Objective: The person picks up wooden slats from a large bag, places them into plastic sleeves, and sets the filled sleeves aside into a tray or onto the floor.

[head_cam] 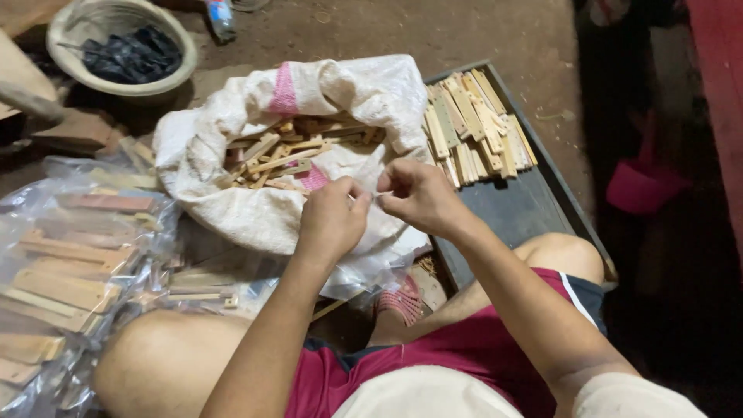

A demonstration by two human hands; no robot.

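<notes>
**Two hands pinching something small above a sack of wooden strips**

From the head camera I am looking down at the left hand [331,220] and the right hand [418,197], which are meeting just above the near edge of a white woven sack [255,209]. Both are curling their fingertips together, thumb against forefinger, and pinching a small pale piece [377,195] that is bridging the narrow gap between them. It is too small for me to tell its material; its long axis is running roughly left to right, from one hand to the other.

The sack is lying open on the earth floor [464,35], its coarse plastic weave rolled back at the mouth, with a pink stripe [284,89] running over the far rim. Inside it, flat light-coloured wooden strips [279,155] are lying jumbled, pointing every way.

To the right of the sack a dark grey tray [518,209] is sitting on the floor, its long side slanting away to the upper left. Stacked strips [476,128] are lying side by side at its far end, mostly lengthwise along the tray.

On the left, clear crinkled plastic bags [70,255] are holding more flat wooden pieces, some paler, some reddish. At the upper left a round pale basin [166,23] is holding something black and crumpled. A pink container [638,186] is standing in the dark at the right. The person is sitting in red shorts [464,344], knees spread to either side.
</notes>
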